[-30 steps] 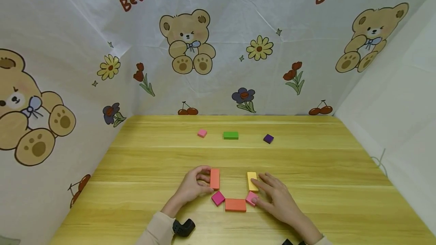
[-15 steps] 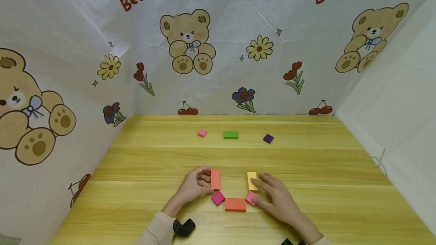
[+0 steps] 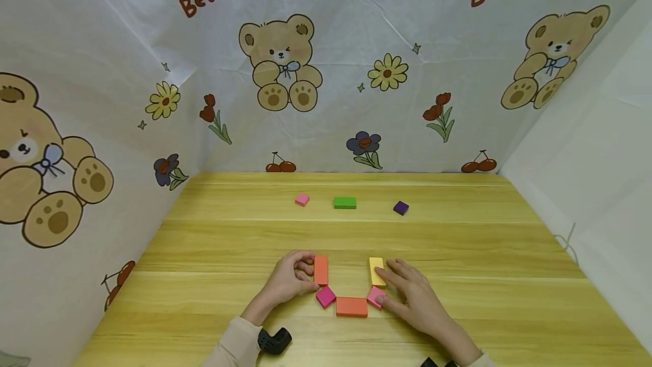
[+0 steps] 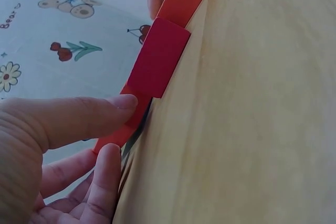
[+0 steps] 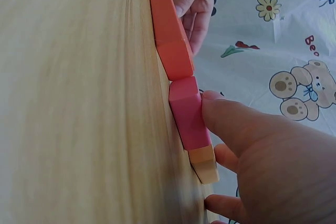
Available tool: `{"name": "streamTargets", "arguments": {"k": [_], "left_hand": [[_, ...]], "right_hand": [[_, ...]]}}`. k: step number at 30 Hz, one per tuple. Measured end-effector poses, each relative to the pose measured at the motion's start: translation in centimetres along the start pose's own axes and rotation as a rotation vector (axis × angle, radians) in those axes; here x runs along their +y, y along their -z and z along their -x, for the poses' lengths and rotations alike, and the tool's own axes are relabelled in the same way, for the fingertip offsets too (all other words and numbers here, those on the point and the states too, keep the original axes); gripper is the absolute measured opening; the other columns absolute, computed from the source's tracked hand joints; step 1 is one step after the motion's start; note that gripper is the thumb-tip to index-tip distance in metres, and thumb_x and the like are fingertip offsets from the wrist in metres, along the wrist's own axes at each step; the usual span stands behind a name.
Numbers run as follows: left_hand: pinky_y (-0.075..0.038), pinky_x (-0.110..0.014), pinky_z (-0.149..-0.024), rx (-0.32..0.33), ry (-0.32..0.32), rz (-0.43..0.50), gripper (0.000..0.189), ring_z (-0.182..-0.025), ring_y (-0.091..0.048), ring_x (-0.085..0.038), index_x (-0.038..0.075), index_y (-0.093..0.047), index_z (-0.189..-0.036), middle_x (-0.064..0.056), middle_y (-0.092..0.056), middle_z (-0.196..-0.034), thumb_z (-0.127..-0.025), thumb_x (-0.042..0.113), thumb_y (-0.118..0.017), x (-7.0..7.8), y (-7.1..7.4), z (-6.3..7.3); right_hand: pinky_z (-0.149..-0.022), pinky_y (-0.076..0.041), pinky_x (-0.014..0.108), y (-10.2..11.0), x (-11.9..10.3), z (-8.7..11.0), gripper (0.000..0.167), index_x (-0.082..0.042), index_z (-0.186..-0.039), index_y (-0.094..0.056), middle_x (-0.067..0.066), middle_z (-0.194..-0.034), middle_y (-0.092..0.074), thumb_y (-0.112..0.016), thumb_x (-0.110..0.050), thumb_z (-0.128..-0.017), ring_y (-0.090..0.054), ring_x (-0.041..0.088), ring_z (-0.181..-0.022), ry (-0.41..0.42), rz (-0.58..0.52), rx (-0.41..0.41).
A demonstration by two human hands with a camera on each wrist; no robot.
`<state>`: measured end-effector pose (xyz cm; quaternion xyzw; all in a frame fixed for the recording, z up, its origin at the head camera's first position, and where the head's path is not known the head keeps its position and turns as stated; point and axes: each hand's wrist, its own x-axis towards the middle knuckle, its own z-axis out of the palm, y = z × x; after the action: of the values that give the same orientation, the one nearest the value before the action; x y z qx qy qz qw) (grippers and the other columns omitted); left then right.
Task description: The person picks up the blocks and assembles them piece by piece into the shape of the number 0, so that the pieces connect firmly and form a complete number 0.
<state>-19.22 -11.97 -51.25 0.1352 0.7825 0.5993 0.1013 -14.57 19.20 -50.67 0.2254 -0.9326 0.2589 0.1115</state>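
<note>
In the head view, blocks form a U on the table. My left hand (image 3: 287, 276) holds an orange-red block (image 3: 321, 271) at the U's left arm, thumb at its near end and index finger at its far end. A magenta block (image 3: 326, 297) sits turned at the left corner. Another orange-red block (image 3: 351, 307) lies crosswise at the bottom. My right hand (image 3: 420, 299) rests with its thumb (image 5: 226, 111) against the pink block (image 5: 188, 114) and its index finger on the yellow block (image 3: 376, 265). Its fingers are spread and relaxed.
Farther back on the wooden table (image 3: 229, 242) lie a small pink block (image 3: 302, 200), a green block (image 3: 345, 203) and a dark purple block (image 3: 401, 208). A bear-print sheet (image 3: 336, 118) hangs behind and at the left; a white wall (image 3: 586, 186) rises at the right.
The left-arm orange-red block has slid slightly toward me, closer to the magenta block, with my left fingers on it. My right hand and the other blocks look unmoved.
</note>
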Motion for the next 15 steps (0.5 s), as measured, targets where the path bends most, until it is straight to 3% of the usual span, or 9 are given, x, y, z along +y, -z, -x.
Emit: {"name": "streamTargets", "arguments": {"k": [15], "left_hand": [[-0.055,-0.022,-0.068,-0.025,-0.012,-0.036,0.063,-0.081,-0.058,-0.016,-0.006,-0.055,-0.13,-0.018,-0.055,-0.112,-0.074,-0.003,-0.081,-0.14,0.19,-0.05]], "right_hand": [[-0.099,-0.037,0.068,0.03,-0.06,-0.08,0.053,-0.016,-0.132,-0.063,0.019,-0.137,-0.057,-0.076,-0.033,-0.084,-0.046,0.045,-0.131,0.001,0.006,-0.003]]}}
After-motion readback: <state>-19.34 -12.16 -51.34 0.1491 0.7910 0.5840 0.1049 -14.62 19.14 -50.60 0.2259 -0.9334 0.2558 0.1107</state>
